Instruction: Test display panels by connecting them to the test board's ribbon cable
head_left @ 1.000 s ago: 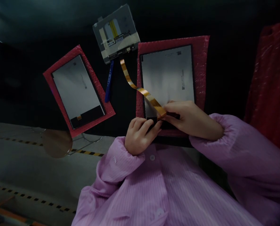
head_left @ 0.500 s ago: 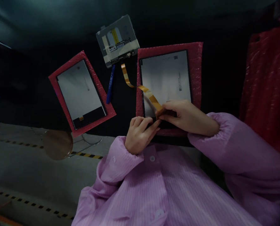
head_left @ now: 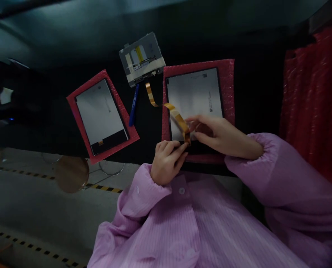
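Observation:
A grey display panel (head_left: 195, 96) lies on a red bubble-wrap sheet (head_left: 228, 93) on the black table in front of me. An orange flat ribbon cable (head_left: 177, 116) runs from a small grey test board (head_left: 142, 58) down to the panel's near edge. My right hand (head_left: 218, 136) pinches the cable's free end between thumb and fingers just above that edge. My left hand (head_left: 167, 162) is curled, its fingertips pressed on the panel's dark near edge right beside the cable end.
A second panel (head_left: 101, 115) on red bubble wrap lies tilted at the left. A blue pen (head_left: 133, 106) lies between the two panels. A stack of red bubble wrap (head_left: 313, 104) fills the right side. A round stool seat (head_left: 71, 174) stands on the floor below the table edge.
My right hand has lifted the cable end slightly away from the panel's near edge, and the cable now bends more steeply. The view has shifted downwards a little.

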{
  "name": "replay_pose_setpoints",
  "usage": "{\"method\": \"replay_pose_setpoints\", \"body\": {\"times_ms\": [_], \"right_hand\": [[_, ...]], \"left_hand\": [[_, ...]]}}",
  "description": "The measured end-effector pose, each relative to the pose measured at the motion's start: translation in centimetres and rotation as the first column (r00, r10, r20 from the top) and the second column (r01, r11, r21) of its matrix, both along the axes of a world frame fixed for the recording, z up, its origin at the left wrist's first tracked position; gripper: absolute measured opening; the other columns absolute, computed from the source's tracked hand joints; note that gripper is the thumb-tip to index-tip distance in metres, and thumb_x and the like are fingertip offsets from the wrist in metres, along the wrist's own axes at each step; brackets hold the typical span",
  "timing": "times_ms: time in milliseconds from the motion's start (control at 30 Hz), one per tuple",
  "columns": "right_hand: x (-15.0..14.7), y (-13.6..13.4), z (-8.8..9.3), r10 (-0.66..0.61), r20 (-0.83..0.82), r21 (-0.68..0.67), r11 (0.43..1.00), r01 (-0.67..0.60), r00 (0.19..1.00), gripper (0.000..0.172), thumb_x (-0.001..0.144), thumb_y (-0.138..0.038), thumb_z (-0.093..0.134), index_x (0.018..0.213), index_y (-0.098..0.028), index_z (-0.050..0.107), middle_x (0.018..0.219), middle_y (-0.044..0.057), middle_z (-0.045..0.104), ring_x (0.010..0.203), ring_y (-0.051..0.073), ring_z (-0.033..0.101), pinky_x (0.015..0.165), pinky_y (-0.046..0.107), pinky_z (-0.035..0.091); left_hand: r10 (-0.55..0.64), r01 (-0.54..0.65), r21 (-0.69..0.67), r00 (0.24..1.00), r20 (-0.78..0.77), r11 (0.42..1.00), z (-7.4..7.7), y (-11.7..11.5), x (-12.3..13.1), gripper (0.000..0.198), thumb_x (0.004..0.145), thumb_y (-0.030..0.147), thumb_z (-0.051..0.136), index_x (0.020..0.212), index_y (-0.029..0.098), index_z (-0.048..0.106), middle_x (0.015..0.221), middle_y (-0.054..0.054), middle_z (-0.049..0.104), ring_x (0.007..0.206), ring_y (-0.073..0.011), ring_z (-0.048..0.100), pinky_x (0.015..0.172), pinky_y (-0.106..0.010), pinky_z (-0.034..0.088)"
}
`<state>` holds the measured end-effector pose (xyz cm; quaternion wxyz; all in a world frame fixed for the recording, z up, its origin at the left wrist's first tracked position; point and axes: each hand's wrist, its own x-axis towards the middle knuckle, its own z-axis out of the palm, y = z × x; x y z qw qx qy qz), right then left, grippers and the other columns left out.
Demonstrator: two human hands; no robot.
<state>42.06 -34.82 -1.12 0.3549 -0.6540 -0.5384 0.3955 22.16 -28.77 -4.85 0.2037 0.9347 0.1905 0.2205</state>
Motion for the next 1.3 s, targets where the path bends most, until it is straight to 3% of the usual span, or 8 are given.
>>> {"method": "replay_pose_setpoints", "body": {"times_ms": [100,167,367,500,633,867,1167,1300], "right_hand": [[0.8,0.0,0.2,-0.206,0.061,0.021,0.979,0.205,0.977,0.037,0.084,-0.017,0.046,0.120,-0.017,0.055,0.096,0.005,0.065,0.077,0.016,0.061,0.068,0.029,0.050],[1.3,0.1,0.0,-0.301,0.211,0.073,0.954,0.292,0.930,0.035,0.084,-0.018,0.047,0.117,-0.018,0.057,0.095,0.006,0.065,0.085,0.020,0.059,0.077,0.035,0.050],[2.0,0.0,-1.4,-0.355,0.553,0.220,0.935,0.279,0.753,0.034,0.085,-0.026,0.046,0.115,-0.017,0.058,0.110,0.012,0.059,0.106,0.031,0.049,0.096,0.051,0.038],[2.2,0.1,-2.1,-0.344,0.572,0.227,0.939,0.259,0.745,0.035,0.086,-0.029,0.045,0.118,-0.017,0.056,0.113,0.014,0.057,0.109,0.032,0.049,0.095,0.052,0.038],[2.4,0.2,-2.4,-0.349,0.567,0.233,0.937,0.261,0.746,0.036,0.086,-0.030,0.045,0.117,-0.016,0.055,0.114,0.014,0.058,0.111,0.032,0.049,0.095,0.051,0.038],[2.5,0.0,-2.6,-0.340,0.601,0.232,0.940,0.249,0.723,0.037,0.085,-0.030,0.045,0.116,-0.014,0.056,0.115,0.014,0.057,0.108,0.032,0.049,0.096,0.049,0.039],[1.8,-0.8,-2.1,-0.400,0.549,0.238,0.917,0.321,0.734,0.041,0.083,-0.030,0.044,0.118,-0.012,0.056,0.115,0.014,0.057,0.108,0.030,0.051,0.099,0.048,0.038],[0.0,-3.5,-2.3,-0.515,0.480,0.219,0.855,0.471,0.710,0.046,0.083,-0.035,0.046,0.121,-0.011,0.054,0.116,0.016,0.058,0.107,0.031,0.052,0.097,0.049,0.041]], "left_hand": [[0.027,0.000,-0.301,0.996,0.085,0.953,1.3,1.0,-0.8,0.031,0.090,0.023,0.057,0.120,0.020,0.058,0.097,-0.004,0.064,0.086,-0.0131,0.060,0.078,-0.028,0.050],[0.097,-0.050,-0.348,0.988,0.119,0.936,2.8,2.6,-1.6,0.030,0.090,0.022,0.056,0.119,0.021,0.059,0.097,-0.004,0.064,0.086,-0.0121,0.061,0.078,-0.026,0.052],[0.326,-0.324,0.049,0.944,-0.044,0.945,5.3,12.1,-2.0,0.027,0.091,0.025,0.051,0.115,0.018,0.062,0.112,-0.010,0.061,0.106,-0.0220,0.058,0.095,-0.040,0.047],[0.388,-0.360,0.181,0.909,-0.154,0.915,3.8,19.5,0.7,0.033,0.090,0.024,0.047,0.120,0.016,0.059,0.122,-0.013,0.058,0.116,-0.0268,0.052,0.102,-0.044,0.042],[0.437,-0.397,0.187,0.846,-0.304,0.899,2.0,23.3,3.7,0.041,0.092,0.022,0.041,0.132,0.014,0.049,0.133,-0.013,0.052,0.122,-0.0266,0.047,0.103,-0.043,0.039],[0.459,-0.376,0.293,0.833,-0.309,0.879,1.2,23.4,4.7,0.043,0.094,0.029,0.037,0.134,0.019,0.049,0.129,-0.012,0.053,0.118,-0.0300,0.044,0.099,-0.047,0.038],[0.401,-0.299,0.280,0.792,-0.460,0.912,3.3,23.8,4.7,0.043,0.094,0.029,0.039,0.134,0.021,0.050,0.129,-0.013,0.053,0.120,-0.0312,0.048,0.097,-0.048,0.043],[0.411,-0.392,0.130,0.891,-0.192,0.911,5.5,19.4,2.9,0.034,0.092,0.020,0.042,0.122,0.014,0.058,0.121,-0.013,0.060,0.116,-0.0254,0.054,0.101,-0.041,0.043]]}}
